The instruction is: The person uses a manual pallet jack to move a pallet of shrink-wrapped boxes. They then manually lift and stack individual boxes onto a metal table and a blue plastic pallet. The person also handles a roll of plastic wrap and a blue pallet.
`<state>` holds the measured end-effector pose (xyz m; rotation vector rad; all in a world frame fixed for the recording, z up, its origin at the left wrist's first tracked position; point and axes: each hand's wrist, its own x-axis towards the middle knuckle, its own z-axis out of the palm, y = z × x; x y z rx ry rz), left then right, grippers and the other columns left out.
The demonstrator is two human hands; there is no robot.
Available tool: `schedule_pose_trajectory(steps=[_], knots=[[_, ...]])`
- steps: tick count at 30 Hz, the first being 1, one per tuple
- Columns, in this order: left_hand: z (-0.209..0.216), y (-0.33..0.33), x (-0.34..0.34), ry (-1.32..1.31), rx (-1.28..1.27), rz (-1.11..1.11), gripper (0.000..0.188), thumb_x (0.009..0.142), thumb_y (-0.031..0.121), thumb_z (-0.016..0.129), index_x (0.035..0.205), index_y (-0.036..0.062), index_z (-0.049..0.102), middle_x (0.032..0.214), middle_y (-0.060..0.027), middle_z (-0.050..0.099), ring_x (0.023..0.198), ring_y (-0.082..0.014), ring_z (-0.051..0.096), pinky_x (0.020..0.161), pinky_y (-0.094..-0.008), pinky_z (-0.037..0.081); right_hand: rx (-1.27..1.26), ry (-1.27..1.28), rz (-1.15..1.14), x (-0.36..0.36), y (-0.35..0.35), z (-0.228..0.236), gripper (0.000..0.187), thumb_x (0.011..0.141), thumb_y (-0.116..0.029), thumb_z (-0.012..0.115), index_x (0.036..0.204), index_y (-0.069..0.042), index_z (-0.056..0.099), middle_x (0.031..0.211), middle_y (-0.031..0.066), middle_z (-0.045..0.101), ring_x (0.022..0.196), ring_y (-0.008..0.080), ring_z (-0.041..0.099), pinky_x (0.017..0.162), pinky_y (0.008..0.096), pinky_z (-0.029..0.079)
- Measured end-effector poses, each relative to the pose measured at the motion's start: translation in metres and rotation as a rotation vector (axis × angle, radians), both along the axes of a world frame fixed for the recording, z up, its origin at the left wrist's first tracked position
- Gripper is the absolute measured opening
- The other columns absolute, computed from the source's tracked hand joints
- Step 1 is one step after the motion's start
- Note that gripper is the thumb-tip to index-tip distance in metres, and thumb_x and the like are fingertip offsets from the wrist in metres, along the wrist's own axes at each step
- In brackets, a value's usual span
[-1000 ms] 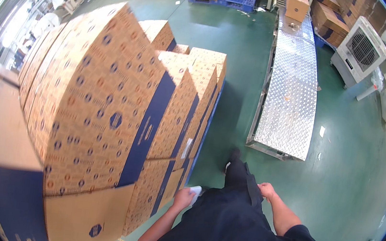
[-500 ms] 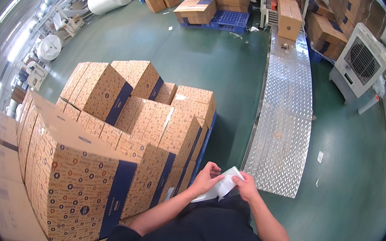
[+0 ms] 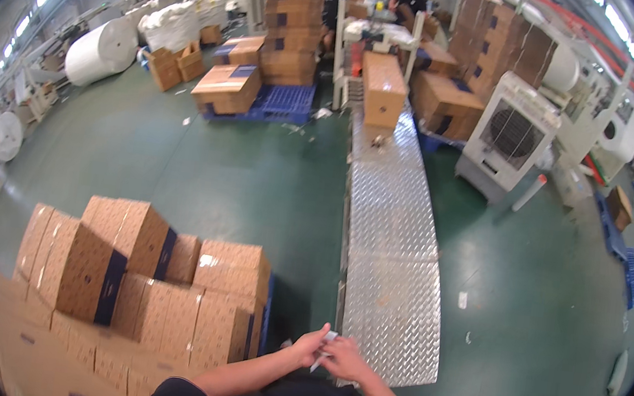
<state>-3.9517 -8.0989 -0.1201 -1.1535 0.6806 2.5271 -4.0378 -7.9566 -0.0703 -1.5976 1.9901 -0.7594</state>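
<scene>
White slip (image 3: 330, 336) is held between both curled hands (image 3: 345, 358).

Green floor (image 3: 218, 162), glossy, carries nearly everything. On it: long diamond-plate metal platform (image 3: 390, 247), brown carton (image 3: 382, 95) at its far end, small brownish debris (image 3: 378, 141) on the plate just in front. Blue pallet (image 3: 285, 101), far left of platform: low cartons (image 3: 227, 92) plus a tall carton stack (image 3: 292, 37) on top. Near left, printed cartons (image 3: 168, 314) piled up, blue pallet edge (image 3: 267, 311) showing along their right side. Also directly on floor: big white roll (image 3: 101, 53), open cartons (image 3: 165, 70), white air cooler (image 3: 508, 134), white scrap (image 3: 463, 301) right of platform, more scraps (image 3: 321, 113) beside far pallet.
</scene>
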Motion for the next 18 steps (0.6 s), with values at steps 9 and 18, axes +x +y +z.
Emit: schedule_pose_trajectory(steps=[9, 18], knots=[[-0.022, -0.220, -0.068, -0.116, -0.595, 0.401, 0.038, 0.101, 0.037, 0.049, 0.085, 0.0046, 0.059, 0.072, -0.0065, 0.056, 0.063, -0.0182, 0.051, 0.059, -0.0397, 0.045, -0.225, -0.137, -0.113, -0.041, -0.175, 0.053, 0.047, 0.085, -0.027, 0.071, 0.127, -0.009, 0.059, 0.140, 0.0176, 0.048, 0.128, 0.0344, 0.048, 0.107, 0.0396, 0.040], [-0.007, -0.427, 0.108, -0.977, -1.307, -0.182, 0.062, 0.092, 0.052, 0.050, 0.137, 0.0104, 0.042, 0.126, -0.0273, 0.054, 0.111, -0.0392, 0.057, 0.094, -0.0492, 0.045, 0.225, -0.325, -0.384, -0.113, -0.168, -0.004, 0.034, 0.086, -0.030, 0.069, 0.114, -0.009, 0.068, 0.099, 0.0104, 0.071, 0.091, 0.0239, 0.069, 0.082, 0.0338, 0.054]])
